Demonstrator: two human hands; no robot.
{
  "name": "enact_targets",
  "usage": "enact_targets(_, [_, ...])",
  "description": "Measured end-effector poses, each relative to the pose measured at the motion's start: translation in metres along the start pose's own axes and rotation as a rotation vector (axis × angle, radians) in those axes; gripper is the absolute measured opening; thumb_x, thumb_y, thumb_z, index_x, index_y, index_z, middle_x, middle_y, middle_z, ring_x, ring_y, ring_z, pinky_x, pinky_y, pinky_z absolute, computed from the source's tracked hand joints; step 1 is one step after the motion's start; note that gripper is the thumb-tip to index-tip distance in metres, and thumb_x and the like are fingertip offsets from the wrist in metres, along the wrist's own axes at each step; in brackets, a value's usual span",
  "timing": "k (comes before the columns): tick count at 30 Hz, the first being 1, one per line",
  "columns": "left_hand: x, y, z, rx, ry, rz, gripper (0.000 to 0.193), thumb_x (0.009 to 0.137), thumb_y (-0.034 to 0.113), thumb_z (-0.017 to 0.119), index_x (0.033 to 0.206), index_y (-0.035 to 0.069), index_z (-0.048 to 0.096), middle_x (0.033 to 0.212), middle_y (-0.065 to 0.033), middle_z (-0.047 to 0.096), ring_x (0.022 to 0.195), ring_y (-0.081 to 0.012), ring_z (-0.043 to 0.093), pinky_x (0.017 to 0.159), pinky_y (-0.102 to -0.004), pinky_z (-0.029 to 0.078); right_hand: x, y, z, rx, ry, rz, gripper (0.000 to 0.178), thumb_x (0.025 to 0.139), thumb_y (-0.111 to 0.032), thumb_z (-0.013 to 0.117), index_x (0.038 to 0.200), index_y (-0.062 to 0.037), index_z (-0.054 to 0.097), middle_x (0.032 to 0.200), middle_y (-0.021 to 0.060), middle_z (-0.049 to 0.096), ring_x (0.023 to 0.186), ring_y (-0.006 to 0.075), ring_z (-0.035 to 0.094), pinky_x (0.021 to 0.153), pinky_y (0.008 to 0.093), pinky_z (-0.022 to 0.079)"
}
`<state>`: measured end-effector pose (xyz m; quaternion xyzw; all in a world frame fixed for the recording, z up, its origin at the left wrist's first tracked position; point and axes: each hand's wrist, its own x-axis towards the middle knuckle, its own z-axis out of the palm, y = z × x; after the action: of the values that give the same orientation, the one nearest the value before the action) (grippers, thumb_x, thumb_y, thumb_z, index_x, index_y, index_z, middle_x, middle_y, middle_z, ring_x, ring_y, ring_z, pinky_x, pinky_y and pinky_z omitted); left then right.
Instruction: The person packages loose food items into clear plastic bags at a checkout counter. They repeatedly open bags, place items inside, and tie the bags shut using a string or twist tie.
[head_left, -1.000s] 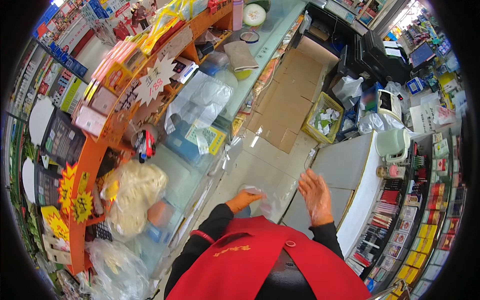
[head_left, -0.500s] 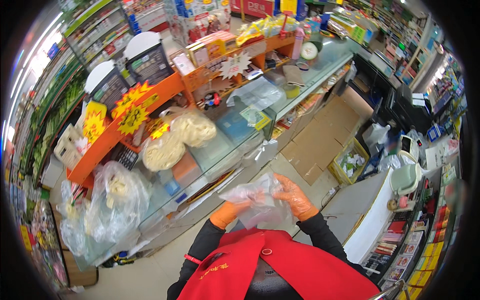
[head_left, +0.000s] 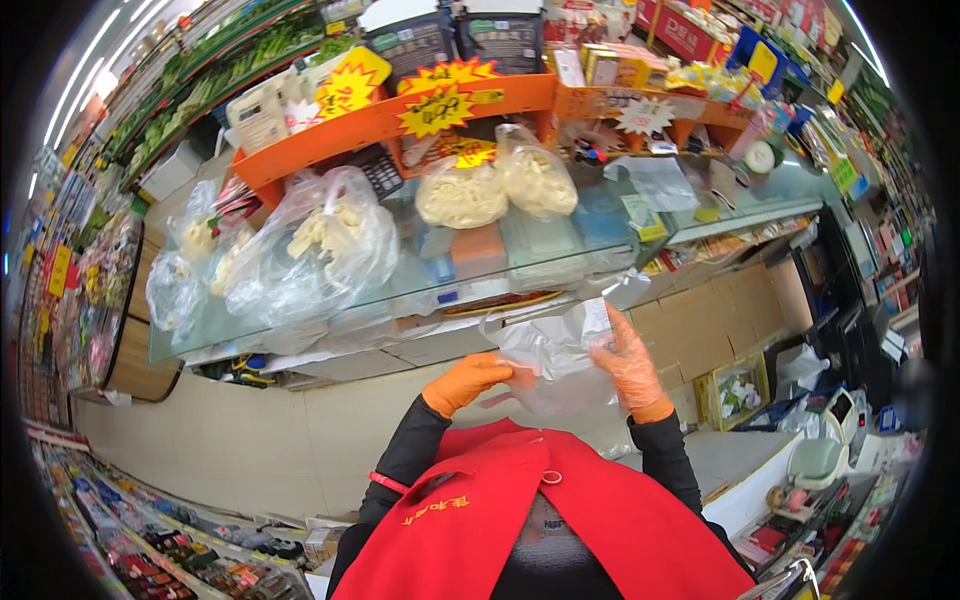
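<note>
- out over the gap between the red vest and the glass counter, a clear bag hangs in the air, held between two orange-gloved hands.
- the left hand has thumb and fingers closed on the bag's left edge; some fingertips seem to show through the film.
- the right hand pinches the bag's upper right side, partly hidden behind it. holding opposite edges probably keeps the thin film spread and facing the person.
- on the counter, two tied bags of noodles sit side by side below the orange rack, perhaps so that shoppers see them under the price signs.
- a bigger loose bag of pale noodles slumps to their left.
- the yellow starburst sign carries bold dark figures; the white starburst sign has fainter marks.
- yellow characters run across the vest's chest.
- a white patch by the right fingers bears marks too small to read.
</note>
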<state>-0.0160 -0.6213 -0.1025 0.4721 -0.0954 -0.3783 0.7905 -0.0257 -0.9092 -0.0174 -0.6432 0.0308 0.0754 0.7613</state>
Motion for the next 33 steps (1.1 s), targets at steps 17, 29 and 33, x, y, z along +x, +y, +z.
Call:
enact_targets(17, [-0.2,0.037,-0.064,0.098,0.882,0.392,0.018,0.086,0.015,0.081,0.095,0.002,0.072,0.083,-0.0001,0.069,0.077,-0.0082,0.06,0.071,-0.0263,0.049,0.002,0.029,0.284,-0.719,-0.561,-0.343,0.028,0.087,-0.007,0.076,0.113,-0.0021,0.067,0.106,0.009,0.067,0.098,0.0193,0.064,0.089,0.034,0.051])
enact_targets(29, [-0.405,0.067,-0.166,0.9,1.54,0.464,0.029,0.082,0.016,0.081,0.105,0.002,0.069,0.085,-0.0063,0.068,0.082,-0.0219,0.063,0.083,-0.0353,0.05,0.043,0.039,0.412,-0.009,-0.485,-0.008,0.008,0.09,-0.002,0.072,0.095,-0.0028,0.065,0.09,-0.0001,0.064,0.085,0.011,0.059,0.081,0.0266,0.048])
enact_targets(33, [-0.399,0.135,-0.15,1.414,1.718,0.693,0.043,0.076,0.013,0.08,0.118,0.01,0.071,0.1,-0.0062,0.07,0.106,-0.0261,0.064,0.106,-0.0474,0.039,0.041,0.028,0.452,-0.086,-0.522,0.027,0.007,0.091,-0.004,0.072,0.094,-0.0023,0.066,0.089,-0.0003,0.062,0.083,0.0093,0.056,0.076,0.0259,0.046])
